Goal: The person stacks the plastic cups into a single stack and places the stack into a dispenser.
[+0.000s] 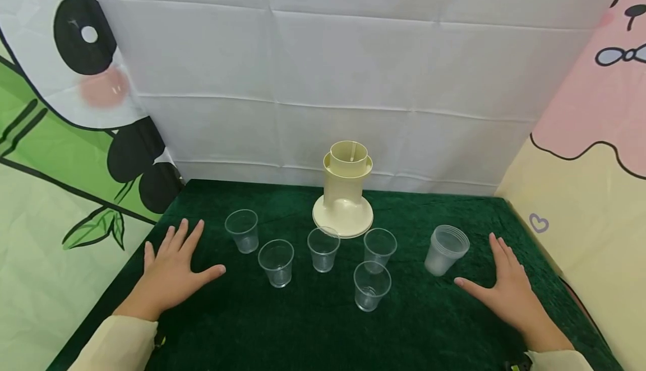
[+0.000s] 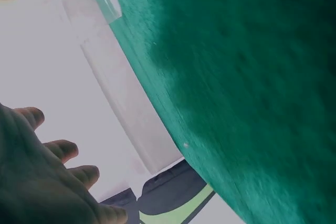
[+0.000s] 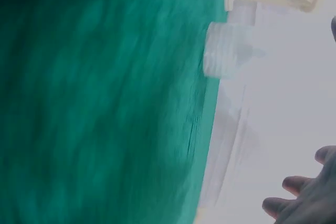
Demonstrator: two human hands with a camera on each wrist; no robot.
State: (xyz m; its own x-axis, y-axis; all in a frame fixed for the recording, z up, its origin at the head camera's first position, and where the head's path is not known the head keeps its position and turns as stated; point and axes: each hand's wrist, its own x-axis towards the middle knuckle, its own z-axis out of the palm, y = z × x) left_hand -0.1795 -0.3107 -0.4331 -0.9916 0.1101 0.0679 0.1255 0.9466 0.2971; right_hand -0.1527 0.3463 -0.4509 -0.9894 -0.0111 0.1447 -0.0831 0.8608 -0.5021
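Seeing left grip (image 1: 170,272) and right grip (image 1: 511,292) spread near worktop (image 1: 282,332) edges, lower left and right; centre-right, seeing nested cups (image 1: 446,251).

A little booth with cartoon walls; home or shop, I can't tell.
A fuzzy dark green tabletop (image 1: 227,326) sits by a creased white sheet (image 1: 348,68), a green-and-white panda wall (image 1: 60,147) and a pink-and-yellow cartoon wall (image 1: 585,158).

Green-covered table (image 1: 252,332): five clear cups (image 1: 276,264), cup stack (image 1: 446,252), cream stand (image 1: 345,191).
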